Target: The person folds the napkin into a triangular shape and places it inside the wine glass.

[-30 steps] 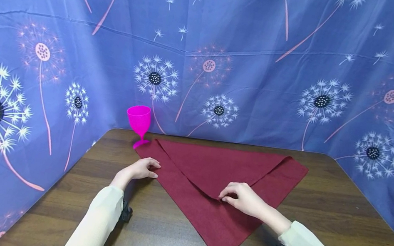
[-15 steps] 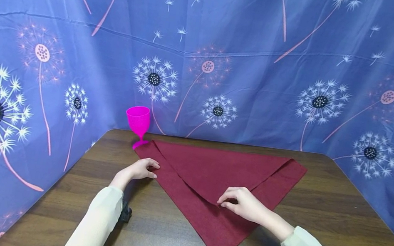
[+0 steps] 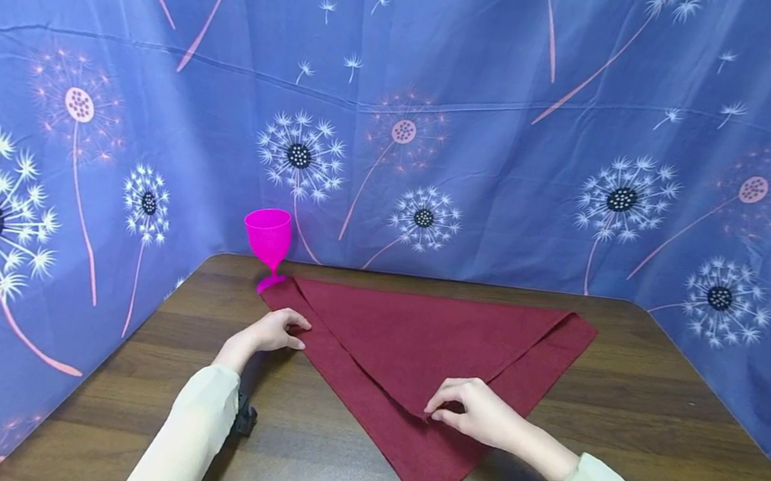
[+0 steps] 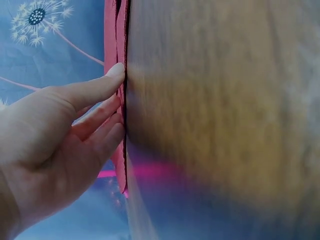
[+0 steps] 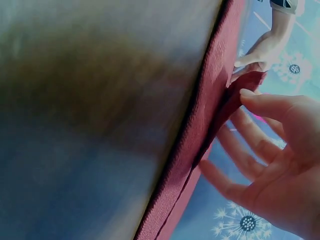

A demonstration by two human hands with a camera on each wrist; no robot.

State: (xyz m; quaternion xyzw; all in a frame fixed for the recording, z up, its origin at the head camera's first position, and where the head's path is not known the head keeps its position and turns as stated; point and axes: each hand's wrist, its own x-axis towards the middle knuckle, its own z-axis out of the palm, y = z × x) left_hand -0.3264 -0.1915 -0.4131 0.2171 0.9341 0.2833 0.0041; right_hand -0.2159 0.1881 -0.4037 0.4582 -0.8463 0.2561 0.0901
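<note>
A dark red cloth napkin (image 3: 370, 403), folded into a triangle, lies on the wooden table with one point toward the front edge. Its upper layer (image 3: 431, 337) is folded down over the lower one. My right hand (image 3: 479, 414) pinches the tip of that upper layer between thumb and fingers, and in the right wrist view the lifted flap (image 5: 245, 82) stands up at the thumb. At the napkin's left edge my left hand (image 3: 274, 329) rests with its fingertips on the cloth. The left wrist view shows the thumb (image 4: 116, 70) and relaxed fingers at the layered edge.
A bright pink goblet (image 3: 269, 241) stands at the back left, its foot by the napkin's left corner. Behind the wooden table (image 3: 660, 443) hangs a blue curtain (image 3: 516, 152) with a dandelion print. Each wrist carries a small black camera (image 3: 246, 416).
My right hand has drawn the pinched tip of the upper layer toward the front, so that layer reaches farther over the lower one. The left hand stays on the left edge.
</note>
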